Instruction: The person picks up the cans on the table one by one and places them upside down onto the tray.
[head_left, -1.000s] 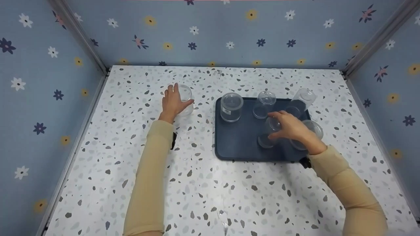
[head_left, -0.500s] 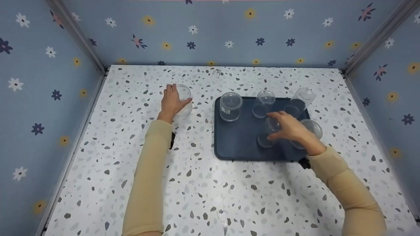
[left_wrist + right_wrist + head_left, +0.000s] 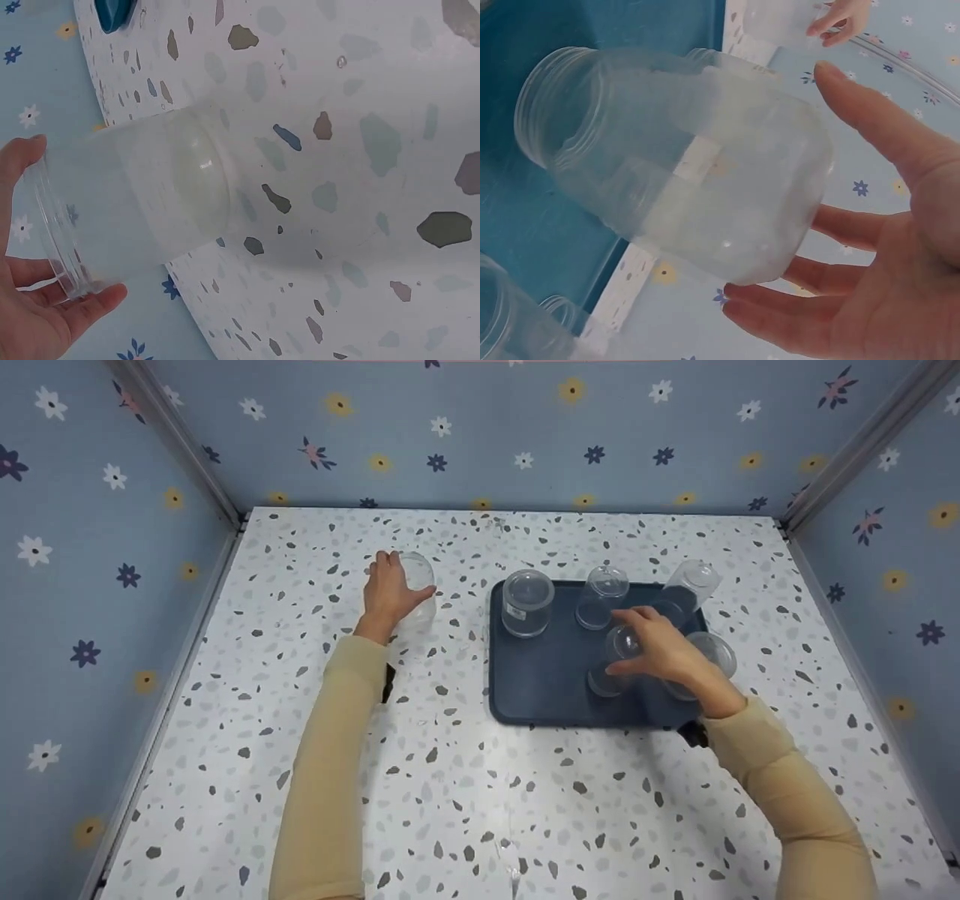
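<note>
My left hand holds a clear jar on the speckled table, left of the blue tray. In the left wrist view its thumb and fingers curve round the jar's ringed rim, which faces up. Over the tray, my right hand spreads round another clear jar. The right wrist view shows that this jar stands upside down, its threaded mouth on the tray. There the thumb is straight and apart from the glass; the fingers lie loosely beside the base, and contact is hard to tell.
Other clear jars stand on the tray: a labelled one at its back left, one at the back middle, one at the back right, and one partly behind my right hand. Flowered panels border the table.
My left hand and its jar have shifted slightly left, its fingers drawn nearer the jar. The right thumb and fingers have spread a little wider; the jars on the tray stay put.
</note>
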The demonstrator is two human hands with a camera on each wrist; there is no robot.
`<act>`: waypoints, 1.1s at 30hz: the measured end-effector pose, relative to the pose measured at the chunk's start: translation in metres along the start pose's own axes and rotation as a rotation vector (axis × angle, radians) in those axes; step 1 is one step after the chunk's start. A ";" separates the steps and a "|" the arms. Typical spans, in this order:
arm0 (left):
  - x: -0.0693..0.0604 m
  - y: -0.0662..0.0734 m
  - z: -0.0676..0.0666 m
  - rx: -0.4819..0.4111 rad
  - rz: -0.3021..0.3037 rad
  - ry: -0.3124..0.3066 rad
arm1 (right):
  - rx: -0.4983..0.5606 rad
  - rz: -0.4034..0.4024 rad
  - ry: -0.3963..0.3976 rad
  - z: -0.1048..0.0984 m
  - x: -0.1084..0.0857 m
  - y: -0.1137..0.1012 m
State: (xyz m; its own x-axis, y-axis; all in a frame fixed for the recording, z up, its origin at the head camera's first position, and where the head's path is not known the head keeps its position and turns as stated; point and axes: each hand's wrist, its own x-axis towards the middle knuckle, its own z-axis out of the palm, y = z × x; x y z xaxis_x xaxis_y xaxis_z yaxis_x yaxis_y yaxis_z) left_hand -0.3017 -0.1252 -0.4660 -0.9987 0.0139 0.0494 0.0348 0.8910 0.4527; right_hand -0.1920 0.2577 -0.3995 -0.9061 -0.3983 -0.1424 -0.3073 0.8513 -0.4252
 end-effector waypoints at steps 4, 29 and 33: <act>-0.004 0.006 -0.002 0.012 -0.006 0.005 | 0.029 0.014 0.018 -0.002 -0.001 -0.007; -0.051 0.043 -0.027 -0.133 0.074 0.074 | 0.292 -0.308 0.515 0.020 -0.002 -0.043; -0.062 0.048 -0.030 -0.180 0.112 0.110 | 0.350 -0.328 0.536 0.028 -0.001 -0.049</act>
State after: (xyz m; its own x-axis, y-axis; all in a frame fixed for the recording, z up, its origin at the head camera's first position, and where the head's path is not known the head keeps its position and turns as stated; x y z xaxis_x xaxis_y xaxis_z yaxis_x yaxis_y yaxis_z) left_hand -0.2372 -0.0967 -0.4210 -0.9785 0.0498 0.2001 0.1609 0.7914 0.5898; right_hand -0.1676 0.2069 -0.4036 -0.8287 -0.3155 0.4623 -0.5584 0.5211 -0.6454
